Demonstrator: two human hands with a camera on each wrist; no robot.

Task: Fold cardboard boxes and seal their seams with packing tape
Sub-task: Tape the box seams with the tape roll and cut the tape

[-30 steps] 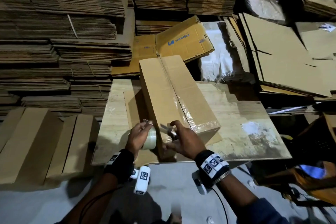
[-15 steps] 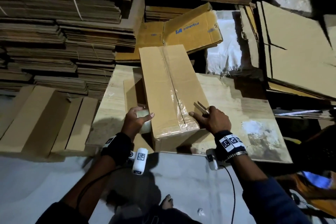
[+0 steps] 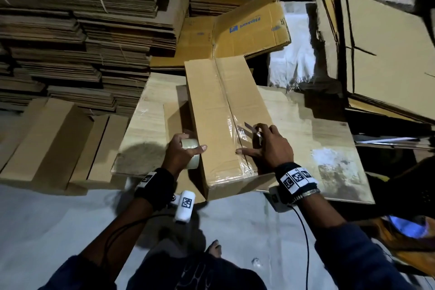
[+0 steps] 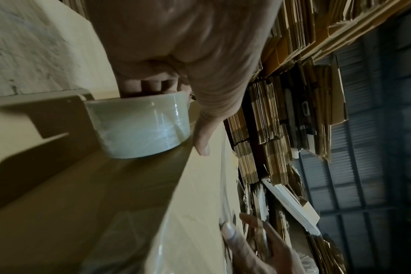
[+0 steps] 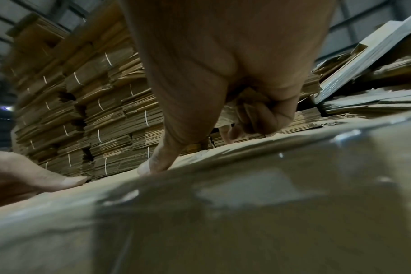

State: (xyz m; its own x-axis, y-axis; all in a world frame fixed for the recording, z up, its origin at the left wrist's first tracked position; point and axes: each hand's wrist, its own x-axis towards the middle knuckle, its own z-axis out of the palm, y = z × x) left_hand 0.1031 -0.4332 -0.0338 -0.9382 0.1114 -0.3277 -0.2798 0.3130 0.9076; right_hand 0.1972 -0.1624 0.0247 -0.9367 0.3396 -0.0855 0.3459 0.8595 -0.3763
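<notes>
wooden counter point(image 3: 294, 125) on grey floor point(image 3: 58, 231). white plastic sheeting point(image 3: 292, 59) behind it. flipkart-printed flat carton point(image 3: 249, 28) leaning at back. corrugated shutter wall point(image 4: 376, 129) in left wrist view.

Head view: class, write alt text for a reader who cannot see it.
A person's right hand, holding a small blade, presses clear tape onto the seam of a long cardboard box on a wooden board. The left hand grips a tape roll against the box's side.

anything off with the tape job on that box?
Yes. The clear tape over the box seam is wrinkled near the right hand, not flat. The left hand grips the tape roll.
</notes>
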